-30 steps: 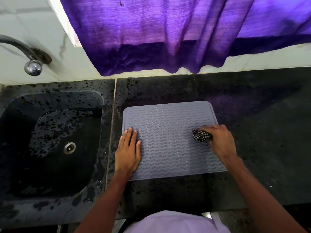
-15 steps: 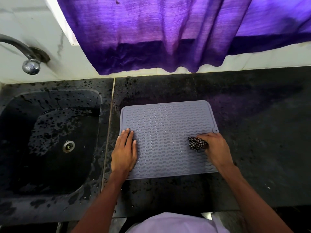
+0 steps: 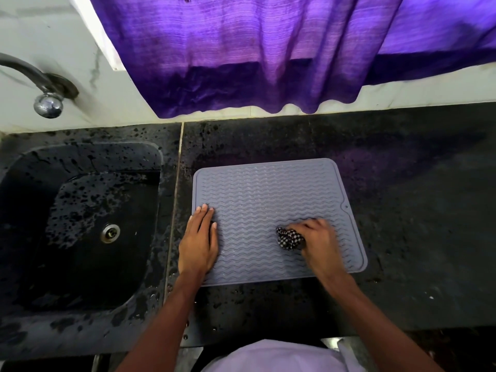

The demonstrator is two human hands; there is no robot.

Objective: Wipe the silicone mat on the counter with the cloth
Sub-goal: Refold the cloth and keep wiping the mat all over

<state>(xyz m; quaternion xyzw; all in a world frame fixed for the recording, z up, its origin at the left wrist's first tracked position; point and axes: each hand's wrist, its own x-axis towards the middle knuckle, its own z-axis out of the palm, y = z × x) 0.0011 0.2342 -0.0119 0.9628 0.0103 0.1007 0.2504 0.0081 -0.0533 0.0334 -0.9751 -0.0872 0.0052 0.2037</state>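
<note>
A grey silicone mat (image 3: 268,194) with wavy ridges lies flat on the dark stone counter (image 3: 416,210). My left hand (image 3: 198,242) rests flat on the mat's left edge, fingers straight and together. My right hand (image 3: 319,240) grips a bunched black-and-white checked cloth (image 3: 288,238) and presses it onto the mat's near middle-right part. Most of the cloth is hidden under my fingers.
A dark wet sink (image 3: 80,224) with a metal drain (image 3: 110,233) sits left of the mat. A tap (image 3: 45,100) juts from the tiled wall above it. A purple curtain (image 3: 268,49) hangs over the counter's back edge. Water spots dot the counter.
My right hand has dragged the cloth across the mat, from near its right edge toward me and leftward to the middle. My left hand has stayed pressed on the left edge.
</note>
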